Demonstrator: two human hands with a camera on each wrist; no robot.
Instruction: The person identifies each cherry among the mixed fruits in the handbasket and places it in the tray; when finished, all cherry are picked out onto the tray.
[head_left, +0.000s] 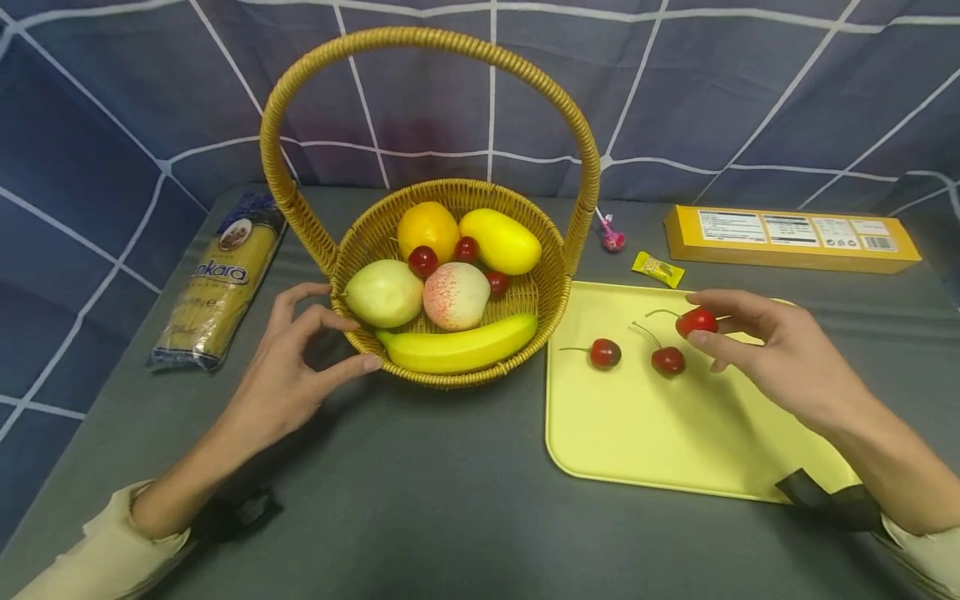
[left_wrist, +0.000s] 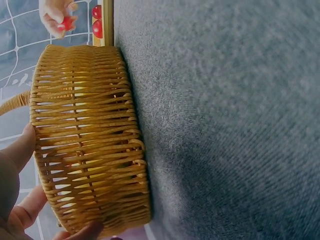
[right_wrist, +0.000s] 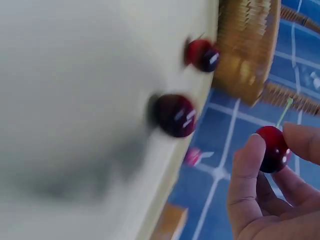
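Observation:
In the head view, a wicker basket [head_left: 457,379] with a tall arched handle holds an orange [head_left: 428,230], a yellow mango [head_left: 501,242], a green pear-like fruit [head_left: 384,293], a peach [head_left: 456,297], a banana [head_left: 461,343] and several cherries [head_left: 423,261]. My left hand [head_left: 288,367] touches the basket's left rim, thumb and fingers spread along it. Between thumb and fingers, my right hand [head_left: 780,346] pinches a red cherry [head_left: 697,322], its stem pointing left, above a yellow tray [head_left: 637,433]. Two more stemmed cherries lie there: one at left [head_left: 604,353], another below the held cherry [head_left: 668,361].
A pasta packet [head_left: 217,283] lies left of the basket. Behind the tray are a pink lollipop [head_left: 612,237], a small yellow wrapped candy [head_left: 657,269] and a long yellow-orange box [head_left: 791,239]. A dark gridded cloth [head_left: 675,92] hangs at the back.

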